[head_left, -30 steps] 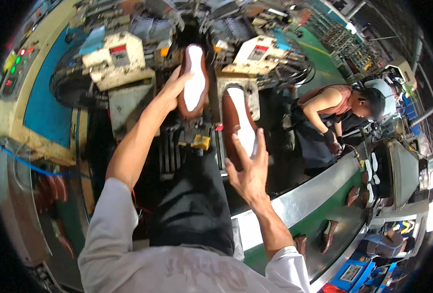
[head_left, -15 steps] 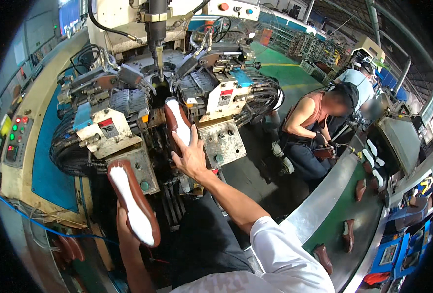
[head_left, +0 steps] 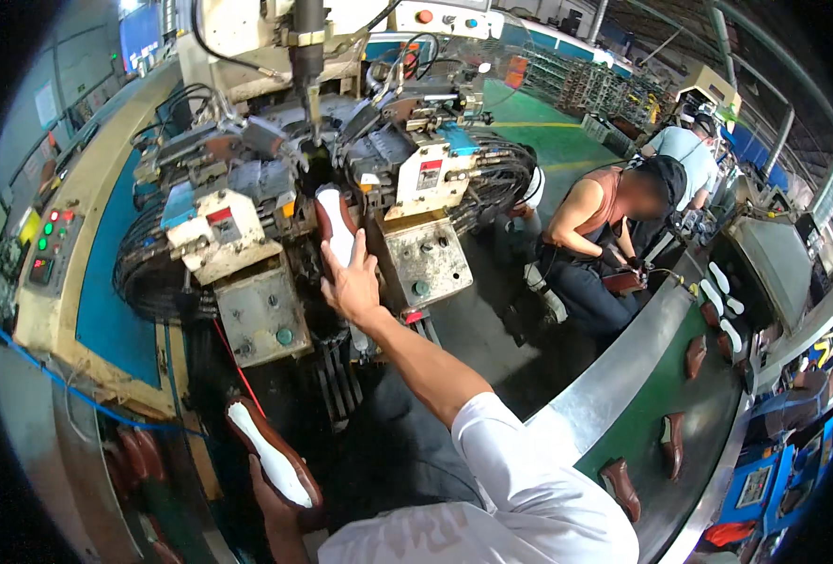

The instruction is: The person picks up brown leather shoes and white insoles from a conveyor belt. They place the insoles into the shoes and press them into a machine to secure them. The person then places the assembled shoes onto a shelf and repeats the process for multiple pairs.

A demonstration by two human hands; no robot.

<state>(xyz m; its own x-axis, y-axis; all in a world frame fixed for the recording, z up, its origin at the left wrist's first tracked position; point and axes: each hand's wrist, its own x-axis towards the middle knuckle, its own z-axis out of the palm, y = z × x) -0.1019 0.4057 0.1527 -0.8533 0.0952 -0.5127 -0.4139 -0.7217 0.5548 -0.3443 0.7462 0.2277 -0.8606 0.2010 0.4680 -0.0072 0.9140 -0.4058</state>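
Low at the left, my left hand point(head_left: 272, 506) holds a brown leather shoe point(head_left: 277, 455) around its side, its white bottom turned up. A second brown shoe point(head_left: 336, 224), also white side up, sits between the two clamp blocks of a shoe machine point(head_left: 327, 122), under a vertical rod. My right hand point(head_left: 353, 287) grips the near end of this second shoe, fingers lying along the white bottom and thumb at its left side. The shoe's underside is hidden.
Metal control boxes point(head_left: 426, 268) flank the machine's gap. A button panel point(head_left: 52, 246) stands at left. On the right, a green conveyor point(head_left: 637, 428) carries several brown shoes and white soles. A seated person point(head_left: 586, 226) works beyond it. More brown shoes point(head_left: 139, 456) lie lower left.
My left hand has lowered its shoe, moving it down and away from the machine. My right hand stays at the other shoe, its fingers slightly closer together.
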